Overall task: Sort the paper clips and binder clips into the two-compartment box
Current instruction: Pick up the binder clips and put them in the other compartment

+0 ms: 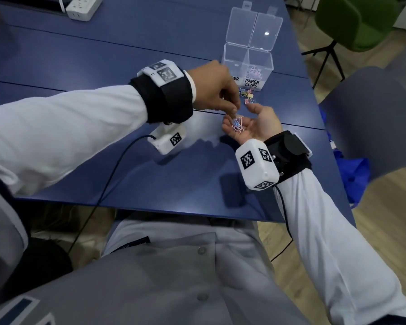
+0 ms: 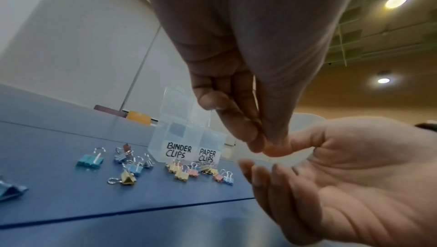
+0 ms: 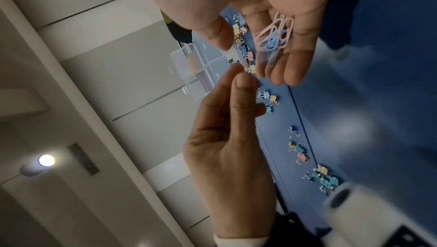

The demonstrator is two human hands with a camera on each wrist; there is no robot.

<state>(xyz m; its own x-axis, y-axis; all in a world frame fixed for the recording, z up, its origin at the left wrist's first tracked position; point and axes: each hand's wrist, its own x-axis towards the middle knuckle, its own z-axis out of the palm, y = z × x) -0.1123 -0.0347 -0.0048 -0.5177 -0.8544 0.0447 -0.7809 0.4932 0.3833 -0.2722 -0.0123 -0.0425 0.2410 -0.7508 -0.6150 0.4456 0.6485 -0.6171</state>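
The right hand (image 1: 251,125) lies palm up and relaxed just above the blue table (image 1: 80,66), cradling a small bunch of pink and blue paper clips (image 1: 237,125) on its fingers. The left hand (image 1: 211,87) hovers directly over that palm with fingertips bunched together; whether they pinch a clip cannot be told. Just beyond both hands stands the clear two-compartment box (image 1: 247,64), lid open, with binder clips (image 2: 179,171) scattered on the table between it and the hands.

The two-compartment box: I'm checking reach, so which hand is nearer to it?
Left. The left hand hovers just beside the box, overlapping its binder label; the right hand, palm up with paper clips, sits nearer the person.
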